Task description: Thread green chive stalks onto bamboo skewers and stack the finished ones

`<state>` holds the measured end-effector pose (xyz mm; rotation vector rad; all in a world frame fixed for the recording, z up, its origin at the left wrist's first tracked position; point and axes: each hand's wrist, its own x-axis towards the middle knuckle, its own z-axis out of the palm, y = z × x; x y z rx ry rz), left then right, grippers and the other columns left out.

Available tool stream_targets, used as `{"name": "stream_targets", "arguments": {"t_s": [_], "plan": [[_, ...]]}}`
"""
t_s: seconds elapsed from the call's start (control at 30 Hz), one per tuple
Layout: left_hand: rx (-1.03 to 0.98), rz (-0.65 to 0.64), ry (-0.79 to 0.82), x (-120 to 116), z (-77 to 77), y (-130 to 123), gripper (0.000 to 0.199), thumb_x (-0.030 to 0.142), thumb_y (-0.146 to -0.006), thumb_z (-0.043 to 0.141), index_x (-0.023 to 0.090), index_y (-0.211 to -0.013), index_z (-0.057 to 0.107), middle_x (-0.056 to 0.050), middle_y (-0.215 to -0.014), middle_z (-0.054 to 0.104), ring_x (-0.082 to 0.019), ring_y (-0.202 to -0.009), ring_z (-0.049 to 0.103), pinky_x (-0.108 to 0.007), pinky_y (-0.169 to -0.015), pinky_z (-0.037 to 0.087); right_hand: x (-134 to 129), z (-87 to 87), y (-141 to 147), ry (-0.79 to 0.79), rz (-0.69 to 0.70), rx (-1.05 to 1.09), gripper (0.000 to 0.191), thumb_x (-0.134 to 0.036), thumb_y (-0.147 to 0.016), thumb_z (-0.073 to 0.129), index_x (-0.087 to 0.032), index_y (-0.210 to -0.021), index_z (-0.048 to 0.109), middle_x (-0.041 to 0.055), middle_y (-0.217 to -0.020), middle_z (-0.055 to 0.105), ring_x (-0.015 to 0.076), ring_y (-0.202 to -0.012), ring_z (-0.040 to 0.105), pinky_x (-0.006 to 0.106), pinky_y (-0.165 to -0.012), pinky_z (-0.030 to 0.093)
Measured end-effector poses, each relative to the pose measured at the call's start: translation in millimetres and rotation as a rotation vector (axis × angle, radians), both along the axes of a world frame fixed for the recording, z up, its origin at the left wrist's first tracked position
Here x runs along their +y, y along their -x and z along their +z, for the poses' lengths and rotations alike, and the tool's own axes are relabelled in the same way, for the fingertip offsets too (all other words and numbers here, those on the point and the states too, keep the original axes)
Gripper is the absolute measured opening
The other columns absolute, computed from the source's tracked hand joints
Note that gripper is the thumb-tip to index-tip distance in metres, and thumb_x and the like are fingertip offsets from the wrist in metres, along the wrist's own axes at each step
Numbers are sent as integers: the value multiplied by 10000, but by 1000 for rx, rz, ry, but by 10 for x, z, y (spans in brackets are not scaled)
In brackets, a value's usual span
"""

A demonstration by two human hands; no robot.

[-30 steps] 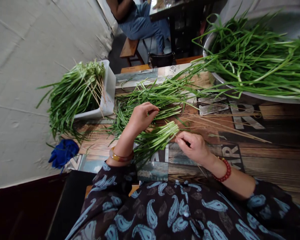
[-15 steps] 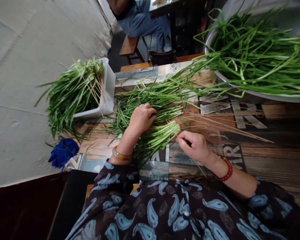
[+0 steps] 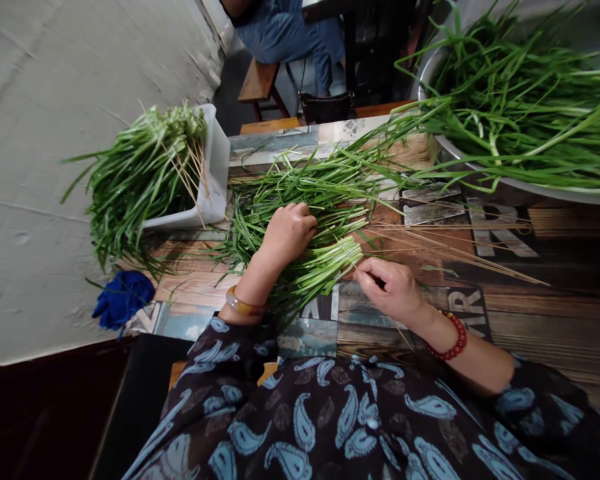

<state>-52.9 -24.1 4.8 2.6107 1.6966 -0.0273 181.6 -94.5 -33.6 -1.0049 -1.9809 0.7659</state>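
My left hand (image 3: 291, 230) is closed over a bunch of garlic chives (image 3: 325, 267), fingers curled down among the stalks. The pale cut ends of the bunch line up and point right, towards my right hand (image 3: 387, 285). That hand pinches a thin bamboo skewer (image 3: 401, 333), whose lower end slants out below the palm. Its tip is at the chive ends, though I cannot make out how far it goes in. More loose chives (image 3: 310, 183) lie beyond my left hand. Several bamboo skewers (image 3: 460, 252) are spread on the table to the right.
A white plastic tub (image 3: 215, 160) at the left holds chives on skewers. A metal basin (image 3: 453, 150) heaped with chives stands far right. A blue glove (image 3: 124, 300) lies by the wall. Beyond the table (image 3: 530, 313), a seated person's legs (image 3: 290, 40) are near a wooden bench (image 3: 258, 80).
The view has shifted slightly. Both hands stay in almost the same place, the left still on the chives and the right still pinching the skewer by the cut ends.
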Motion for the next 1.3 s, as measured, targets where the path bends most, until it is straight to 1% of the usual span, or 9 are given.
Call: {"name": "stream_targets", "arguments": {"t_s": [0.1, 0.3, 0.43, 0.57, 0.67, 0.8, 0.97, 1.1, 1.3], "plan": [[-137, 33, -53, 9, -48, 22, 227, 211, -879, 524, 170, -799, 733, -103, -889, 645, -222, -854, 587, -349, -755, 436, 6, 8, -1, -1, 2, 0, 173, -137, -856, 502, -202, -719, 585, -9, -623, 625, 112, -545, 562, 227, -570, 419], [-640, 152, -102, 1, -16, 86, 154, 213, -844, 575, 171, -784, 711, -58, -868, 680, -155, -824, 626, -283, -787, 479, 4, 9, 0, 6, 2, 4, 168, -132, -858, 501, -202, -732, 589, 1, -656, 657, 119, -567, 589, 231, -591, 435], [-762, 171, -65, -12, 9, 73, 108, 189, -812, 589, 156, -779, 686, -51, -843, 678, -149, -809, 621, -274, -769, 484, 6, 7, 2, -2, 4, 10, 171, -125, -861, 505, -198, -729, 586, 0, -643, 649, 117, -562, 596, 225, -585, 435], [-691, 217, -142, -14, -21, 60, 134, 115, -783, 568, 152, -863, 669, -48, -865, 646, -151, -803, 591, -283, -761, 476, 9, 7, 1, 0, 3, 4, 168, -128, -864, 509, -199, -733, 587, -3, -642, 650, 114, -557, 596, 226, -583, 432], [-580, 165, -177, -30, -8, 39, 124, 137, -821, 554, 164, -853, 671, -57, -873, 632, -169, -834, 581, -306, -792, 462, 8, 13, -1, 16, 5, 0, 167, -135, -868, 509, -206, -739, 587, -3, -654, 661, 116, -568, 603, 227, -589, 440], [-360, 29, -30, -74, 18, -18, 135, 228, -864, 578, 175, -819, 695, -67, -839, 636, -195, -824, 581, -323, -768, 447, 8, 25, -1, 19, 3, 1, 169, -138, -871, 508, -208, -738, 585, -2, -656, 662, 119, -568, 603, 230, -591, 447], [-228, 23, 21, -79, -66, -44, 110, 241, -845, 624, 174, -863, 709, -89, -877, 650, -220, -848, 588, -345, -774, 444, 11, 30, 1, 10, 2, 2, 168, -147, -877, 508, -208, -741, 586, -6, -644, 649, 114, -555, 590, 225, -578, 443], [-476, 88, 21, -54, -86, -20, 133, 214, -853, 586, 177, -813, 707, -67, -848, 646, -184, -816, 592, -316, -763, 454, 11, 32, 3, 10, -6, 3, 171, -148, -876, 505, -211, -738, 585, -5, -648, 653, 118, -564, 596, 228, -588, 451], [-981, 225, 183, -150, 87, -89, 111, 259, -784, 666, 149, -771, 664, -9, -704, 601, -110, -624, 511, -239, -589, 400, 8, 42, 6, 1, -18, 10, 173, -139, -870, 512, -206, -732, 591, -4, -634, 654, 113, -541, 594, 224, -566, 453]]}}
